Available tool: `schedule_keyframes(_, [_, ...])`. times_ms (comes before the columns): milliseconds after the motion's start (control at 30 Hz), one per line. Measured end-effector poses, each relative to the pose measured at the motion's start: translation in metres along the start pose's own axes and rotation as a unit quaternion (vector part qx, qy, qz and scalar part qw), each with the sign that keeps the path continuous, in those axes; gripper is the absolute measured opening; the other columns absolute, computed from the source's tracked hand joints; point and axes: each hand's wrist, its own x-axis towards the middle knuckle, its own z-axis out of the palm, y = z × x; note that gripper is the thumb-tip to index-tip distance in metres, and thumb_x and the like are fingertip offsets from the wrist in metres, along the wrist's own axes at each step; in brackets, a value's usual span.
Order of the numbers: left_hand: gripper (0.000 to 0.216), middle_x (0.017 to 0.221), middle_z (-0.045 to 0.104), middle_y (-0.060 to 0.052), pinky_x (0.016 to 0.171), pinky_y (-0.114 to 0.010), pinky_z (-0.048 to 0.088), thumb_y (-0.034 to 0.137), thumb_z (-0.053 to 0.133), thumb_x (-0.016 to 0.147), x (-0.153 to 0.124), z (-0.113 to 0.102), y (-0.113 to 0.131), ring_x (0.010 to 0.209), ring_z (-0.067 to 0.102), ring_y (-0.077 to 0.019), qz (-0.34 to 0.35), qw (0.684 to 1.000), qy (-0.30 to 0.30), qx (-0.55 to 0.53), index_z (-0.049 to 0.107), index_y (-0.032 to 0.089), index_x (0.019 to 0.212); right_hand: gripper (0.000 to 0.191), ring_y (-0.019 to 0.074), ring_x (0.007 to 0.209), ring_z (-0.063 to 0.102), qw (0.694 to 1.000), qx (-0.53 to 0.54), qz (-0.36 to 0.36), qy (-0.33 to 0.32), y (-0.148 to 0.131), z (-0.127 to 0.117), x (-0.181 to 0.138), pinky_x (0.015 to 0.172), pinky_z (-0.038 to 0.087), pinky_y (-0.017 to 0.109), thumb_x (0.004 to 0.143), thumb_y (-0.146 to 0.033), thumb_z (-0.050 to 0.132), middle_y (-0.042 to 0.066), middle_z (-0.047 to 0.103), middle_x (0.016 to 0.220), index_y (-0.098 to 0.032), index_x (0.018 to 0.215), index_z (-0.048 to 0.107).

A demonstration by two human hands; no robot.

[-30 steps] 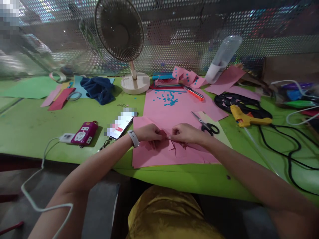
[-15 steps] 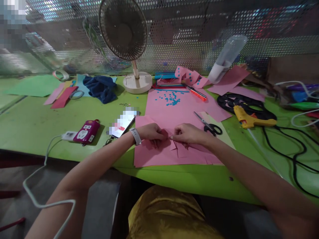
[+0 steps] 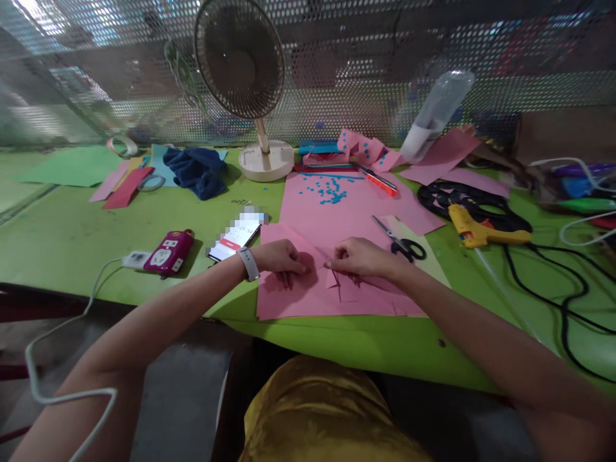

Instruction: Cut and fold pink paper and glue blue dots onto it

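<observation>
A pink paper sheet [image 3: 289, 298] lies on the green table [image 3: 72, 244] in front of me. My left hand [image 3: 282, 260], with a white watch on its wrist, presses and pinches a fold of this pink paper. My right hand [image 3: 359, 256] pinches the paper's cut edge a little to the right, fingers closed. The two hands are a few centimetres apart. Black-handled scissors [image 3: 402, 240] lie just right of my right hand.
A phone [image 3: 235, 237] and a magenta power strip [image 3: 168, 250] lie to the left. A desk fan [image 3: 250, 83], a blue cloth [image 3: 195, 170], more pink sheets with blue dots [image 3: 332, 189], a yellow glue gun [image 3: 476, 231] and black cables [image 3: 553, 282] surround the work.
My left hand has drawn slightly left, apart from the right hand, flattening the pink fold. The camera has shifted a little.
</observation>
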Motion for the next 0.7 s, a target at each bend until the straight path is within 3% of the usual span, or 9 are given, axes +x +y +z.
schedule_keyframes(400, [0.023, 0.046, 0.064, 0.0, 0.048, -0.022, 0.044, 0.035, 0.07, 0.075, -0.007, -0.003, -0.006, 0.042, 0.06, -0.0118, -0.034, 0.999, -0.013, -0.019, 0.061, 0.016, 0.065, 0.029, 0.0128, 0.04, 0.059, 1.0, 0.0, -0.016, -0.011, 0.003, 0.0, 0.002, 0.043, 0.043, 0.023, 0.08, -0.041, 0.062, 0.0, 0.06, 0.053, -0.018, 0.065, 0.054])
schedule_keyframes(700, [0.027, 0.047, 0.063, 0.001, 0.047, -0.023, 0.047, 0.04, 0.075, 0.07, -0.013, -0.001, -0.01, 0.042, 0.06, -0.0124, -0.014, 0.999, -0.014, -0.036, 0.06, 0.017, 0.065, 0.022, 0.0118, 0.04, 0.057, 0.999, 0.019, -0.021, -0.02, 0.004, -0.001, 0.002, 0.043, 0.044, 0.022, 0.078, -0.033, 0.06, -0.002, 0.057, 0.05, -0.019, 0.063, 0.052])
